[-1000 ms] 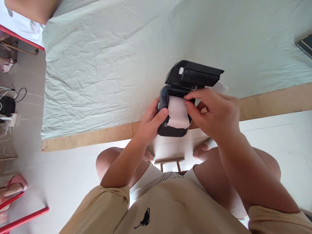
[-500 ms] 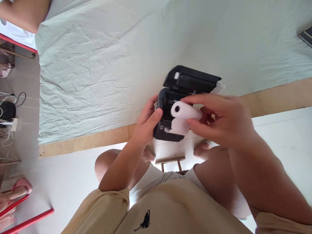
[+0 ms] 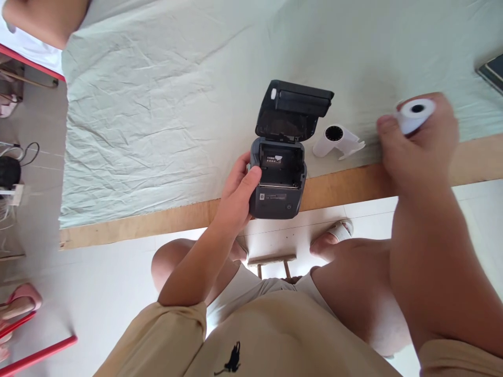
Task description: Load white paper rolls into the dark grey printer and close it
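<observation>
My left hand [image 3: 239,191] grips the left side of a small dark portable label printer [image 3: 277,204], thumb on its near face. The printer's lid [image 3: 286,112] is swung up, and its bare roll compartment shows a small printed label inside. Off to the right, over the cloth near the table edge, my right hand [image 3: 424,141] is closed around a white paper roll [image 3: 406,123] with a dark hole facing up. Between the printer and that hand, a second white roll [image 3: 324,145] rests on the cloth. It has a wide dark hole, a thin wall and a torn, loose tail.
A wrinkled pale green cloth [image 3: 157,104] covers the table, with a wooden edge [image 3: 176,213] in front. A dark flat object [image 3: 493,73] lies at the far right. Another person's arm [image 3: 47,21] is at the upper left. Below stands a small wooden stool [image 3: 271,260].
My right hand has carried the paper roll away from the printer to the right. The printer has tilted more upright, exposing its compartment, and the second roll is now in plain view.
</observation>
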Available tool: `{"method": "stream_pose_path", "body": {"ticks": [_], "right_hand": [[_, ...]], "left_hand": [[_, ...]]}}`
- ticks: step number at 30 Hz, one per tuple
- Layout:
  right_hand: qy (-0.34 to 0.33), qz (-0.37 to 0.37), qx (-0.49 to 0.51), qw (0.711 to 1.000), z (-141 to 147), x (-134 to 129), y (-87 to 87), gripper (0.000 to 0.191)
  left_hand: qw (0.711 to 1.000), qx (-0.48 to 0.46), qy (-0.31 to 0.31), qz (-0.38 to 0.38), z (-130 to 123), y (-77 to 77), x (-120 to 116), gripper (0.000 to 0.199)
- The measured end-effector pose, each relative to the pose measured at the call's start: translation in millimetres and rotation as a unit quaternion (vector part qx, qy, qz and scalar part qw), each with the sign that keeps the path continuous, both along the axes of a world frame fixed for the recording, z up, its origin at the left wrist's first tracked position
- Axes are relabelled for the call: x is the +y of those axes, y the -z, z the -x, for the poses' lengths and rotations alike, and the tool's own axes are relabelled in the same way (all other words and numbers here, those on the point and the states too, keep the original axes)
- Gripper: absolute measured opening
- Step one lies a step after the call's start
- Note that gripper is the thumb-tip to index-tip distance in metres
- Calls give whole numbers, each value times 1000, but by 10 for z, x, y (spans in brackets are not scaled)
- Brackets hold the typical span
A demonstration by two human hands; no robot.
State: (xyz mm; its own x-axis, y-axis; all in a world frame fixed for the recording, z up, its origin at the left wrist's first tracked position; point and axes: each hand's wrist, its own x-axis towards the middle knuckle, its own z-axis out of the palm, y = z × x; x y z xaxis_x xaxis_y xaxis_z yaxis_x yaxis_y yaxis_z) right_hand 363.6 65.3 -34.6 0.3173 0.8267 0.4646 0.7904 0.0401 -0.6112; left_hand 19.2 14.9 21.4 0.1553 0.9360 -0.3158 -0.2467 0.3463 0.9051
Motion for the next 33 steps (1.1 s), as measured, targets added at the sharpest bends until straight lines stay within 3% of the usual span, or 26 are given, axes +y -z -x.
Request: {"method": "stream_pose_path", "body": {"ticks": [3, 9, 14, 16, 18, 21, 23, 26, 30, 33], "right_hand": [[55, 88, -19, 994, 89, 36, 15, 42], [-17, 47, -9, 999, 278, -178, -177, 62], [-55, 45, -21, 997, 166, -161, -113, 75], [-65, 2, -39, 997, 121, -133, -85, 73], [-75, -96, -75, 990, 157, -143, -95, 61], [-122, -217, -148, 957, 429, -254, -169, 53], [-137, -160, -171, 962, 685, -351, -211, 58], [-108, -103, -173, 974, 936, -426, -201, 54], [-61, -30, -153, 986, 897, -411, -133, 49], [-96, -2, -116, 989, 825, -422, -147, 47]], "left_hand": [[1000, -5, 13, 9, -13, -34, 4, 72], [999, 11, 26, 15, 3, -66, -9, 71], [999, 5, 33, 9, 18, -46, -5, 71], [999, 5, 31, 10, 18, -44, -2, 72], [999, 7, 31, 11, 18, -41, 3, 73], [999, 6, 31, 0, 16, -24, 16, 74], [1000, 1, 27, -8, 14, -6, 24, 73], [1000, -5, 25, -13, 12, 13, 27, 71], [999, -10, 31, -10, 14, 13, 17, 73], [999, -14, 31, -6, 17, 7, 13, 73]]}}
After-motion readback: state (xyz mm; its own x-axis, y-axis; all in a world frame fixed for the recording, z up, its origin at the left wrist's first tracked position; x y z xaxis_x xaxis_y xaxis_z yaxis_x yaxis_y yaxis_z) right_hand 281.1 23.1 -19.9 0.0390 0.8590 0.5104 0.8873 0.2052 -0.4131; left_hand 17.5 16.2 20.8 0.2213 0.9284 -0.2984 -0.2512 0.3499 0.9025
